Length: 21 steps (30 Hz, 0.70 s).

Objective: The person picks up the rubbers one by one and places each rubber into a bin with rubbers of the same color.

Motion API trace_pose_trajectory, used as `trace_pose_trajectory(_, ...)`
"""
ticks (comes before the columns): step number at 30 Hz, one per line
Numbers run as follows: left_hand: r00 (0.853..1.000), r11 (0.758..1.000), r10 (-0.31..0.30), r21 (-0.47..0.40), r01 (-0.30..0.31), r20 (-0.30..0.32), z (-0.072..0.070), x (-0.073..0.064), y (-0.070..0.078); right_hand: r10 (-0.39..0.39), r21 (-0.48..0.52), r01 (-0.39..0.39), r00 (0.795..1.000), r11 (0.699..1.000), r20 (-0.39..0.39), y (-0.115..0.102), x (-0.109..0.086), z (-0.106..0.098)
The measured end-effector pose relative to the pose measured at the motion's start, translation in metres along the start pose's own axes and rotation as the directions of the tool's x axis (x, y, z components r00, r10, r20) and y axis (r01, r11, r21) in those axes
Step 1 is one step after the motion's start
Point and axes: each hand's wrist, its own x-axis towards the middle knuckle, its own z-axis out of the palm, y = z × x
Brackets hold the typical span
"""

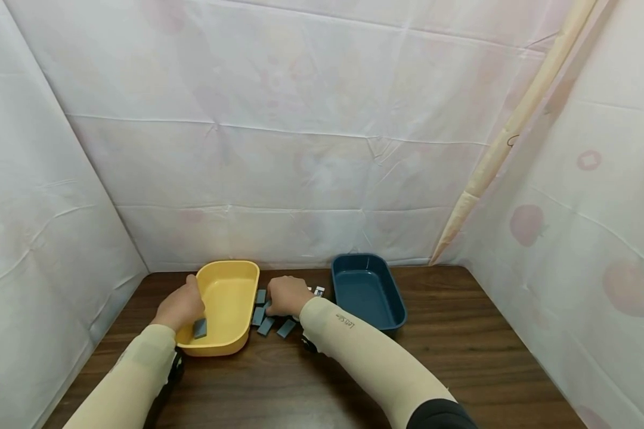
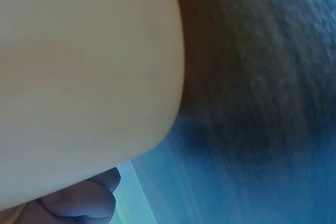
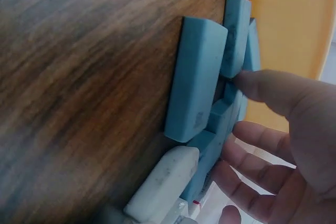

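Note:
In the head view my left hand (image 1: 181, 305) grips the left rim of a yellow tray (image 1: 228, 286); the left wrist view shows only its curled fingers (image 2: 86, 199) at the lower edge. Inside the tray lies one blue-grey eraser (image 1: 200, 328). My right hand (image 1: 288, 296) is over a cluster of erasers just right of the tray. Seen from the right wrist, its thumb touches a blue eraser (image 3: 237, 38) while the spread fingers rest by others. Nearer the camera lie another blue eraser (image 3: 196, 80) and a white eraser (image 3: 164, 184).
A dark blue tray (image 1: 364, 286) stands right of the erasers, near the back wall. Small white pieces (image 1: 319, 291) with dark markings lie between that tray and my right hand. Pale cloth walls (image 1: 300, 167) enclose the brown wooden table (image 1: 461, 345) at the back and sides.

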Motion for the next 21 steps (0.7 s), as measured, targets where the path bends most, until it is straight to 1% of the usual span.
trace_pose_trajectory(6,1.000,1.000,-0.006,-0.003,0.006,-0.001,0.0000,0.0002,0.0011,-0.001,0.001,0.001,1.000,1.000,-0.027,0.0007,0.0008,0.0028)
trace_pose_trajectory(10,1.000,1.000,-0.006,-0.003,0.006,0.002,-0.0004,0.0000,0.0020,-0.004,-0.039,0.002,0.999,0.999,-0.051,0.0009,0.0006,0.0051)
trace_pose_trajectory(15,1.000,1.000,-0.009,-0.001,0.009,0.000,-0.0010,-0.0011,0.0031,0.003,-0.088,-0.010,0.997,0.996,-0.079,0.0005,-0.0018,0.0021)
trace_pose_trajectory(18,1.000,1.000,-0.009,-0.003,0.009,-0.002,-0.0012,-0.0021,0.0031,0.005,-0.080,-0.013,0.995,0.997,-0.097,0.0021,-0.0010,-0.0008)
trace_pose_trajectory(21,1.000,1.000,-0.007,-0.008,0.007,0.000,-0.0012,-0.0028,0.0026,-0.011,-0.067,0.002,0.991,0.998,-0.135,0.0036,0.0001,-0.0048)
